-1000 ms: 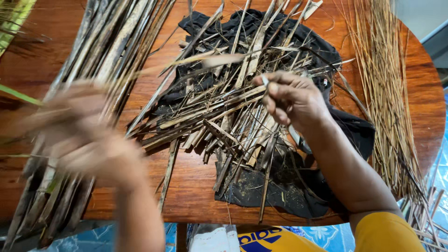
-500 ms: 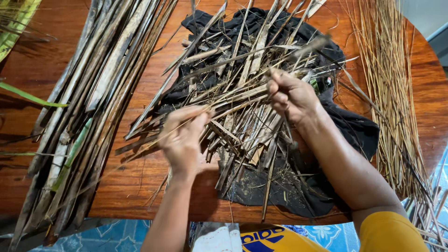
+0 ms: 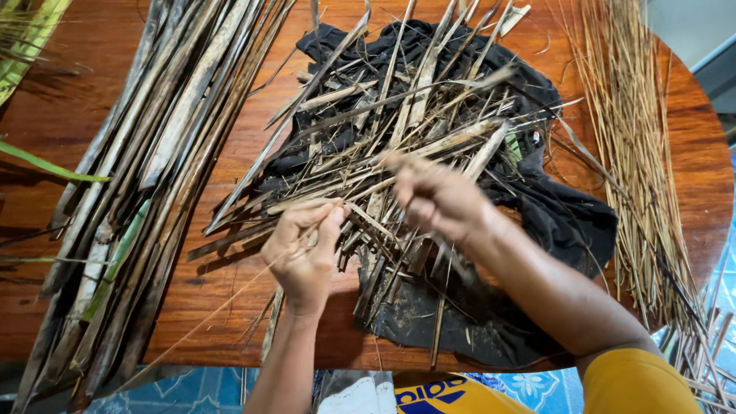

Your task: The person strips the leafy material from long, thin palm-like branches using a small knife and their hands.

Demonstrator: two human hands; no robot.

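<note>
left hand [image 3: 303,249] pinching thin strip [image 3: 230,295] | right hand [image 3: 437,195] blurred, grip unclear

A thin, pale dry leaf rib [image 3: 230,295] runs slantwise from the table's near-left edge up into the pinched left hand [image 3: 301,247]. It lies low over the brown wood, straight, its upper end lost among the heap of dry leaf strips [image 3: 383,138].

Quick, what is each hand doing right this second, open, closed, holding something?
Left hand: fingers closed, pinching a thin dry leaf strip.
Right hand: blurred; fingers look curled over the pile of dry strips, grip cannot be told.
</note>
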